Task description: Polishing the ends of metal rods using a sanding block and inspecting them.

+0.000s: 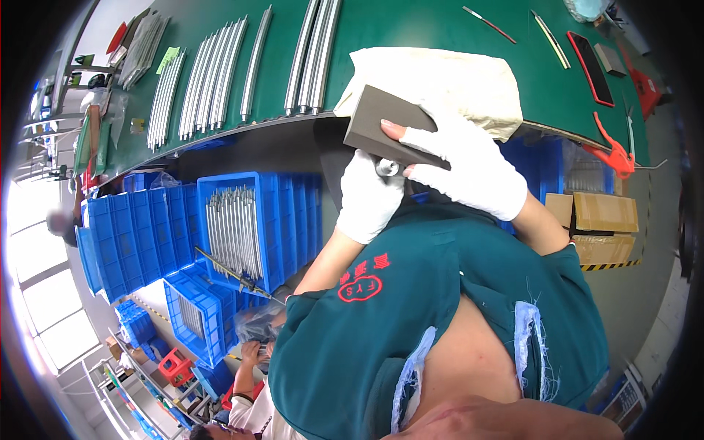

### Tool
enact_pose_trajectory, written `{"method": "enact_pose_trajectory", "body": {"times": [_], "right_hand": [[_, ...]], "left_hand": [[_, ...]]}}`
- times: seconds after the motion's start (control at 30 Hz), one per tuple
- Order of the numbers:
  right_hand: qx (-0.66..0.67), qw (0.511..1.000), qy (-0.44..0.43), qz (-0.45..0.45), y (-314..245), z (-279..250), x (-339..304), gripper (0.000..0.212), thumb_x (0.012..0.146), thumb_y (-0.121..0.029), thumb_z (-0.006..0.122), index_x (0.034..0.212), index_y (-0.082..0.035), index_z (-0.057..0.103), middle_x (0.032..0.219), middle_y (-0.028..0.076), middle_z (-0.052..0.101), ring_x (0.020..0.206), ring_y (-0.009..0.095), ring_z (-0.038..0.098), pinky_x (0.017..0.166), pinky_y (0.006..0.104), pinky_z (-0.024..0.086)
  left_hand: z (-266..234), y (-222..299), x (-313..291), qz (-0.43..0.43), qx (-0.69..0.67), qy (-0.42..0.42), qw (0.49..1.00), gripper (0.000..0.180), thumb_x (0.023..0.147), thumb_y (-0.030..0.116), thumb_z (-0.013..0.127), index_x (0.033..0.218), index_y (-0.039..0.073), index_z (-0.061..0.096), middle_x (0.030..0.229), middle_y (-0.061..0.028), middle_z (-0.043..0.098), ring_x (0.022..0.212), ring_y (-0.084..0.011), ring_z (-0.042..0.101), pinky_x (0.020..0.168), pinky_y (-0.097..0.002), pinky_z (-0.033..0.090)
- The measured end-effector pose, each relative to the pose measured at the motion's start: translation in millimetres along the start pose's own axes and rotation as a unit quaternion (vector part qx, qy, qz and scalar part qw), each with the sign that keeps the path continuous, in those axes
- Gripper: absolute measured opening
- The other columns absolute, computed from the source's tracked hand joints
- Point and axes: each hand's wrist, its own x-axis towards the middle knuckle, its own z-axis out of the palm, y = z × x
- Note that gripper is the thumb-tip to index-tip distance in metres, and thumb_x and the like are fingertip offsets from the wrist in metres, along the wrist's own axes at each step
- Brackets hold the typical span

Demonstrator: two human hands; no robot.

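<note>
Both my hands wear white gloves with some fingertips bare. My left hand (370, 196) is closed round a silver metal rod (387, 168), seen nearly end-on, so most of its length is hidden. My right hand (469, 165) grips a dark grey rectangular block (378, 117) between thumb and fingers. The block sits just above the rod's end; whether they touch I cannot tell. Behind the block, a cream cloth (469, 81) lies folded over the bench's near edge.
Several silver rods (213, 81) lie in groups on the green bench (411, 26). At right are a red-edged phone (590, 70) and an orange-handled tool (616, 150). Blue crates (290, 220) with rods stand at left, cardboard boxes (605, 213) at right. Another person's hand (251, 356) shows lower left.
</note>
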Motion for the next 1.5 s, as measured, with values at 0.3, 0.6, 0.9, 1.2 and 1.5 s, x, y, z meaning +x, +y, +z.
{"method": "enact_pose_trajectory", "body": {"times": [0.3,0.6,0.9,1.2,1.5], "right_hand": [[-0.036,0.986,0.131,0.101,42,-24,-44,0.055,0.075,-0.026,0.063,0.127,-0.023,0.046,0.126,0.018,0.043,0.112,0.035,0.045,0.094,0.0382,0.038],[-0.494,0.785,0.245,0.282,176,-84,-77,0.064,0.074,-0.048,0.061,0.129,-0.019,0.043,0.132,0.020,0.038,0.117,0.033,0.043,0.093,0.0385,0.039],[0.351,0.848,0.234,0.322,131,20,-118,0.023,0.085,-0.022,0.057,0.096,-0.002,0.058,0.087,0.007,0.064,0.075,0.013,0.062,0.065,0.0234,0.047],[0.255,0.562,0.765,0.181,203,-13,-141,0.050,0.083,-0.014,0.061,0.126,-0.004,0.036,0.112,0.006,0.052,0.095,0.014,0.051,0.080,0.0266,0.040],[0.182,0.563,0.800,0.100,201,-31,-167,0.005,0.088,-0.008,0.047,0.088,-0.004,0.048,0.073,0.003,0.050,0.064,0.012,0.050,0.063,0.0263,0.047]], "left_hand": [[6,-22,7,0.002,-0.027,0.137,0.990,0.020,0.083,0.015,0.062,0.093,0.003,0.050,0.077,-0.0103,0.058,0.067,-0.0203,0.058,0.064,-0.0267,0.047],[6,-19,9,0.003,-0.048,0.118,0.992,0.023,0.079,0.014,0.067,0.094,0.003,0.054,0.081,-0.0105,0.061,0.073,-0.0184,0.060,0.068,-0.0275,0.048],[-3,-29,9,-0.086,-0.108,-0.014,0.990,0.010,0.083,0.002,0.056,0.092,-0.002,0.058,0.083,-0.0093,0.064,0.077,-0.0132,0.060,0.073,-0.0233,0.046],[4,-15,11,-0.007,-0.038,-0.111,0.993,0.007,0.081,0.008,0.060,0.079,0.001,0.061,0.068,-0.0079,0.065,0.060,-0.0123,0.061,0.060,-0.0237,0.047],[-26,-38,1,0.083,-0.069,-0.052,0.993,0.009,0.063,0.005,0.065,0.059,0.006,0.057,0.053,-0.0066,0.055,0.048,-0.0234,0.055,0.049,-0.0280,0.044]]}}
